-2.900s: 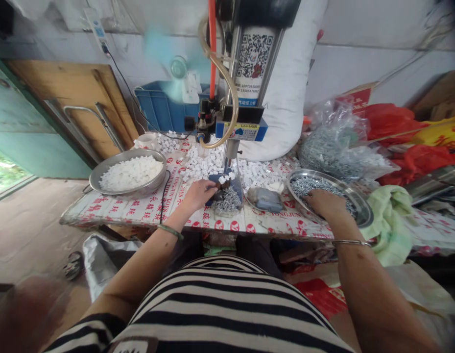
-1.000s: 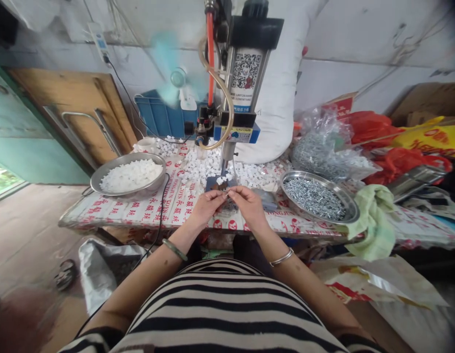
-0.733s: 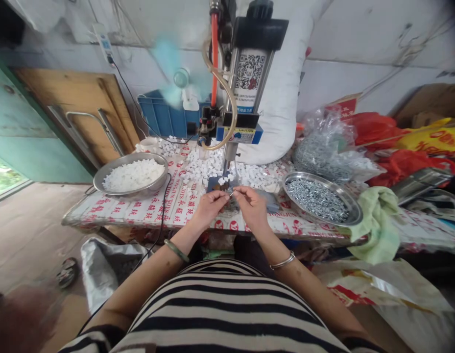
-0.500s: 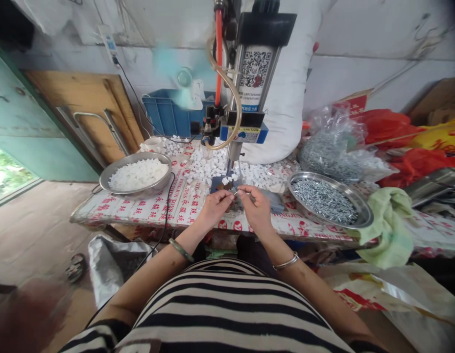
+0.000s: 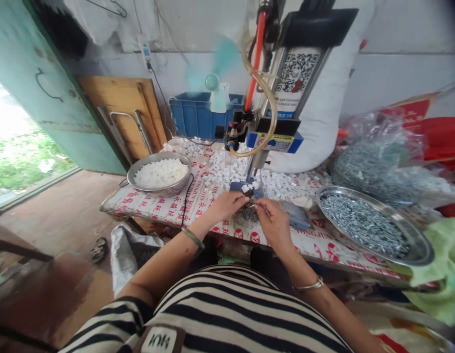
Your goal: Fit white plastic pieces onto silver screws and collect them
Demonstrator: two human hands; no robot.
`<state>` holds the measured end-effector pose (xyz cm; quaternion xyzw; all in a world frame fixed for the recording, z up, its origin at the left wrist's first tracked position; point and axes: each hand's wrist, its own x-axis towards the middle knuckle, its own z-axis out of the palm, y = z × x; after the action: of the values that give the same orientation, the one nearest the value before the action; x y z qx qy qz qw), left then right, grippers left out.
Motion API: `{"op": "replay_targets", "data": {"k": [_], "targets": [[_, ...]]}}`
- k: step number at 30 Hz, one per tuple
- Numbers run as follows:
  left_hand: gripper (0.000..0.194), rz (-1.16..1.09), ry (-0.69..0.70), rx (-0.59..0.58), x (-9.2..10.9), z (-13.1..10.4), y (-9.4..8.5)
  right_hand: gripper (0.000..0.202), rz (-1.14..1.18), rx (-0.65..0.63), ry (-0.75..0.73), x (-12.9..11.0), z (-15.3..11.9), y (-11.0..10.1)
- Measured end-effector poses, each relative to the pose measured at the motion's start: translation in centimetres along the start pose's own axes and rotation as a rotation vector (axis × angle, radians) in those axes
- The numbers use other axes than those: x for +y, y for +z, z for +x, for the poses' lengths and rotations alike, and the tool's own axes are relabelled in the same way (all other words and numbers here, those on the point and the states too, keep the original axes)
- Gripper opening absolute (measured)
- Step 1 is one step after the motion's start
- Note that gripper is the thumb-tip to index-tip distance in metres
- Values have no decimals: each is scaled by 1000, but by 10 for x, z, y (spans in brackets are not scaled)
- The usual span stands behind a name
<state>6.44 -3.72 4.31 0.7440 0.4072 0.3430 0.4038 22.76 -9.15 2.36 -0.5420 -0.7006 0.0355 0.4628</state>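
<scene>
Well, fingers [image 5: 266,203] (right) pinch metal [image 5: 252,205].

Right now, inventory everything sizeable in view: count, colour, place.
Table: one, red-and-white cover, centre
Press: one, black-silver-blue, mid-table
Bowl: one, silvery, table's left
White pieces: uncountable, white, in bowl, around press
Tray: one, silvery, table's right
Metal pieces: uncountable, silvery, in tray, before press
Clear bag: one, transparent, behind tray
Slab: one, grey, left of tray
Cloth: one, green, far right
Red plastic: uncounted, red, far right
Crate: one, blue, table's back
Fan: one, teal, at crate
Sack: one, white, behind press
Board: one, brown, left of crate
Door: one, green, far left
Floor bag: one, silvery, under table
Left hand: one, bare, by press base
Right hand: one, bare, beside left hand
</scene>
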Motion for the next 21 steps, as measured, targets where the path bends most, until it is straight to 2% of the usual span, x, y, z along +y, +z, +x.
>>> {"op": "replay_targets", "data": {"k": [1,2,4,5,7,11,13,15,17,18,21], "targets": [[15,181,1,77,-5,8,-12,19,-16,-2,15,2,-1,1],[11,354,-68,161,-11,16,-25,20,-27,-3,35,4,-2,2],[8,595,-277,209,-24,33,-46,21,-35,-5,72,6,-4,4],[11,648,-348,214,-31,40,-54,21,-34,-7,85,6,-5,5],[15,662,-372,213,-44,50,-64,21,-21,-11,99,5,-6,7],[18,627,-293,234,-52,46,-62,22,17,23,131,-1,-6,5],[19,433,-229,259,-46,35,-51,23,54,52,158,-7,-1,3],[22,-26,-189,244,-33,21,-35,23,95,69,168,-14,5,2],[30,-541,-241,144,-19,7,-17,21,97,62,146,-21,13,4],[34,-727,-275,95,-12,0,-9,20,77,49,122,-23,16,5],[40,-1054,-355,40,4,-15,10,19,-48,-3,22,-27,20,10]]}}
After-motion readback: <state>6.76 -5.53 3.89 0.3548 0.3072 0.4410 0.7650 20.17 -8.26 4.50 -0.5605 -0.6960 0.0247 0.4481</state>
